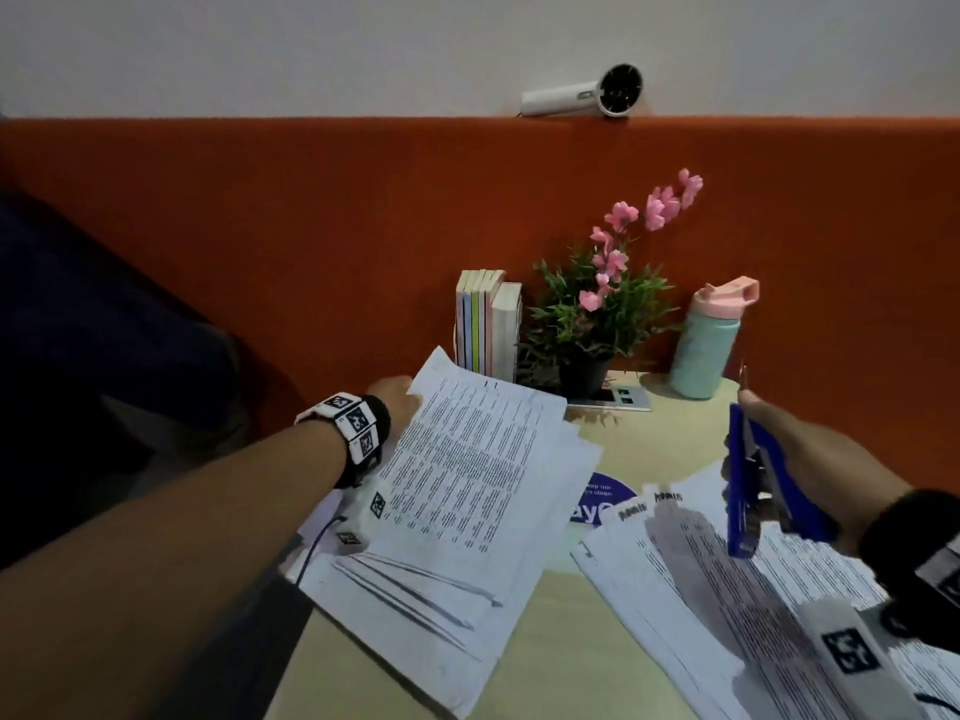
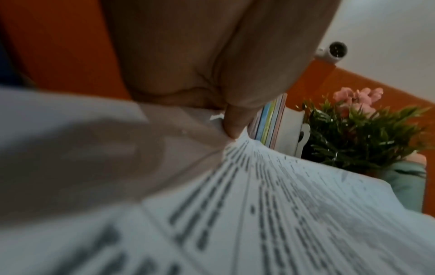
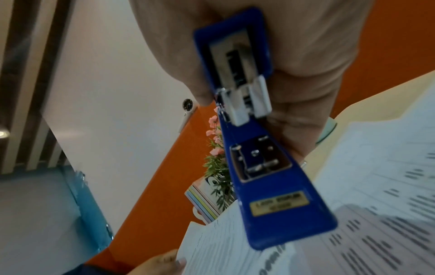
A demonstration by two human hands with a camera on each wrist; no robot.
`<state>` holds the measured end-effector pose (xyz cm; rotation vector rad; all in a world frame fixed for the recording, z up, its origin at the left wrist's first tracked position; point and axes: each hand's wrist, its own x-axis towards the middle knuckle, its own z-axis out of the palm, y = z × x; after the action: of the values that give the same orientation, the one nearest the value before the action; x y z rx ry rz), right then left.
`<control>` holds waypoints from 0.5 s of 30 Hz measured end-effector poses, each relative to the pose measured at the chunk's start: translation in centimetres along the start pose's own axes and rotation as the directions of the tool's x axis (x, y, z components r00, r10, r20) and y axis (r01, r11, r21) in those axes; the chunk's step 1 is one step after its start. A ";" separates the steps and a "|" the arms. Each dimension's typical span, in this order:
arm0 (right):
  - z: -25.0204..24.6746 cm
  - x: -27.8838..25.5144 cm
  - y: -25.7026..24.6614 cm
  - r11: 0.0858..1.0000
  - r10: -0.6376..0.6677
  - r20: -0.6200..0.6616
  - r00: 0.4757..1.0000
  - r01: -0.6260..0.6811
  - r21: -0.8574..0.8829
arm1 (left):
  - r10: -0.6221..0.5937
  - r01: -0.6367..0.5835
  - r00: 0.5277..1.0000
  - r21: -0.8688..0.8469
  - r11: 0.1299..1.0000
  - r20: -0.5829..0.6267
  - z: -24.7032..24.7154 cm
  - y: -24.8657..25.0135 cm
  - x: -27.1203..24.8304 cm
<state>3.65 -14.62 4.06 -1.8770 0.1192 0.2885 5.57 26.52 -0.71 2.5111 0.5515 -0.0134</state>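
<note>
My left hand [image 1: 400, 402] pinches the far left corner of a bundle of printed sheets [image 1: 467, 475], lifted off the desk; the left wrist view shows a fingertip [image 2: 233, 128] pressing that corner of the sheets [image 2: 282, 214]. My right hand [image 1: 810, 459] grips a blue stapler [image 1: 743, 491], held upright over a second spread of printed pages [image 1: 727, 589] at the right. In the right wrist view the stapler [image 3: 266, 167] shows its underside, with fingers curled round its upper part.
A row of books [image 1: 485, 324], a potted pink-flowered plant [image 1: 602, 304] and a teal bottle with a pink lid [image 1: 706, 345] stand at the back against the orange partition [image 1: 311, 226]. A white handheld fan [image 1: 587, 93] lies on top. A blue round sticker [image 1: 605, 498] marks the desk [image 1: 566, 652].
</note>
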 end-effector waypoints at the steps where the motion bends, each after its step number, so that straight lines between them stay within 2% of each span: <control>1: 0.1 0.0 0.2 1.000 0.015 0.011 1.000 -0.015 -0.012 | 0.004 -0.004 1.000 0.018 1.000 0.009 0.4 -0.1 0.2; 6: 0.5 0.5 0.7 0.999 0.039 0.026 0.999 -0.038 -0.036 | 0.038 -0.041 0.999 0.152 0.988 0.023 1.2 0.3 0.4; 10: 1.1 0.9 0.8 0.997 0.041 0.030 0.999 -0.039 -0.064 | -0.077 0.045 0.995 0.391 0.919 0.067 1.8 0.7 0.2; 15: 1.0 0.8 0.7 0.966 0.070 0.038 0.997 -0.058 -0.254 | -0.138 0.036 0.976 0.497 0.867 0.170 1.5 2.0 -1.1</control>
<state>4.15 -13.85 2.90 -2.1201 0.1162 0.4076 5.50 23.83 -0.78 2.9252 0.6404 -0.4973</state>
